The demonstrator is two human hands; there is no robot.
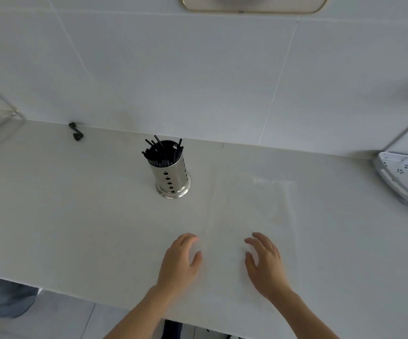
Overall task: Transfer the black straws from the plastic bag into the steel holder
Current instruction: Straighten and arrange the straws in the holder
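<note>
Clear plastic bag (251,206) barely discernible against pale counter (75,216).

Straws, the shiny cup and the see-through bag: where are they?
black straws (160,152), head view, on the bundle's tops.
steel holder (173,178), head view, on its side wall.
plastic bag (251,209), head view, on its flat middle.

Person at counter: both forearms bare up to the frame edge, no sleeves visible. Left hand (181,261) bare, no glove, no watch, no bracelet at the wrist. Right hand (266,265) bare too, wrist uncovered; a faint glint on one finger might be a ring, too blurred to tell. Nails short, unpainted as far as visible
</note>
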